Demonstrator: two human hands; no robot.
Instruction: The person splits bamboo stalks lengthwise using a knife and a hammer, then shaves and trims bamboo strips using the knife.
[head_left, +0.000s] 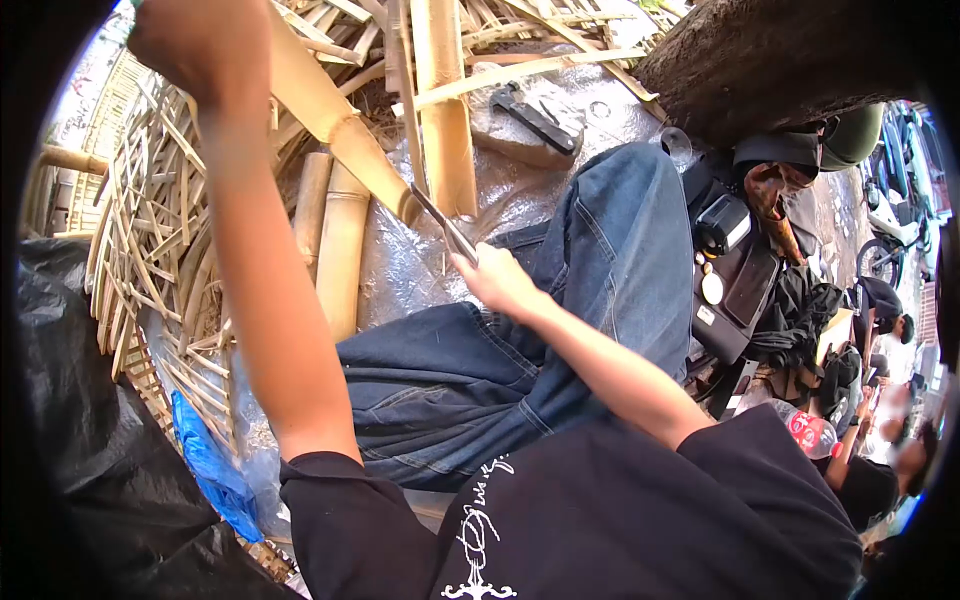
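Note:
My left hand [205, 45] is raised at the top left, its fingers curled closed; what they hold is hidden, with a bit of green at the frame edge. Beside it, a wide split bamboo piece [365, 160] slants down toward my right hand. My right hand [492, 280] is closed around the lower end of a narrow dark-bladed knife [445, 225], whose blade reaches up to the bamboo's lower end. Just behind the blade, another wide bamboo slat [445, 110] stands upright.
Thin bamboo strips [160, 200] are heaped at left, near bamboo lengths [343, 250]. A black-handled tool [535, 120] rests on a block beyond my bent knee [625, 220]. A tree trunk [770, 60], bags [735, 290], a bottle [812, 435] and people are at right. Blue plastic [212, 470] lies lower left.

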